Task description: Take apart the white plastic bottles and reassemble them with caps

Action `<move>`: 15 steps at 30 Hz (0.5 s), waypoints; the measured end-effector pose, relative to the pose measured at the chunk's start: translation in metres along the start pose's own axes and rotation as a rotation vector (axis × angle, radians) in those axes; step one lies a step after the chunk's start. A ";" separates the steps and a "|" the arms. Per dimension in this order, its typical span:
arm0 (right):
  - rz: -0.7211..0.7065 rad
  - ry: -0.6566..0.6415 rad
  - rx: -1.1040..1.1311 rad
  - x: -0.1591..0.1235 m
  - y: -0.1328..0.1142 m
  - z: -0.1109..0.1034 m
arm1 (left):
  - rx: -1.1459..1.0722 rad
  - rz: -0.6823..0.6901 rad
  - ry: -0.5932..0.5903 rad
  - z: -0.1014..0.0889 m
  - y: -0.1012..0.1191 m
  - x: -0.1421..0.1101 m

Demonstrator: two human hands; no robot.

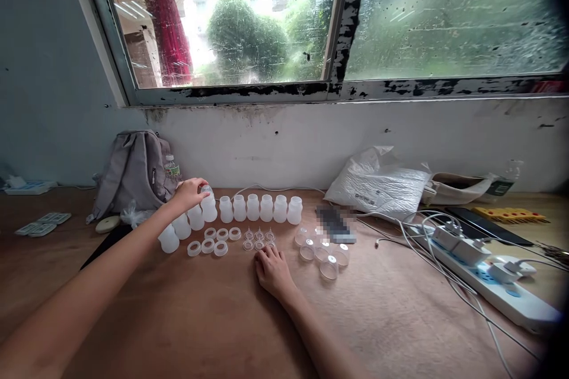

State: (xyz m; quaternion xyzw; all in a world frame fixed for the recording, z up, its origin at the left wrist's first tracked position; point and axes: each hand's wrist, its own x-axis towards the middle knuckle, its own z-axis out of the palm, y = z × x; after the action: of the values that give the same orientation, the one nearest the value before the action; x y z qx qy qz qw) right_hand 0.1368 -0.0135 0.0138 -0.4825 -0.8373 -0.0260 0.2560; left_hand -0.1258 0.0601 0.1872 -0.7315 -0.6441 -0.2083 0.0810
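Observation:
My left hand [191,194] reaches to the row of bottles, its fingers closed around a clear domed cap [207,189] on top of a white translucent baby bottle [209,211]. Other open-topped bottles [267,208] stand to its right, and more [169,240] stand under my left forearm, partly hidden. My right hand [272,269] lies on the table with loosely bent fingers and nothing visible in them. Its fingertips are at the near edge of a group of clear bottle nipples [259,235]. White collar rings [207,246] lie left of the nipples. Clear domed caps [329,267] sit to the right.
A grey backpack [133,169] leans on the wall at left. A partly blurred phone [335,224], a silvery plastic bag [377,183] and a pouch [460,186] lie at back right. A power strip [511,293] with plugs and loose white cables crosses the right side.

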 end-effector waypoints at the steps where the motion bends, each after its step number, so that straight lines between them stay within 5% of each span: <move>1: -0.014 0.000 -0.005 -0.001 -0.001 0.000 | 0.023 -0.016 -0.005 0.001 -0.002 0.002; 15: -0.081 -0.007 -0.019 -0.002 -0.003 0.000 | 0.084 -0.099 -0.040 0.038 -0.014 0.016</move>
State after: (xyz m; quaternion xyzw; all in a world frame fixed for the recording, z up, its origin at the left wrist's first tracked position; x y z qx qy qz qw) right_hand 0.1353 -0.0162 0.0135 -0.4507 -0.8567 -0.0427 0.2472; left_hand -0.1302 0.0919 0.1579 -0.6989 -0.6891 -0.1700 0.0886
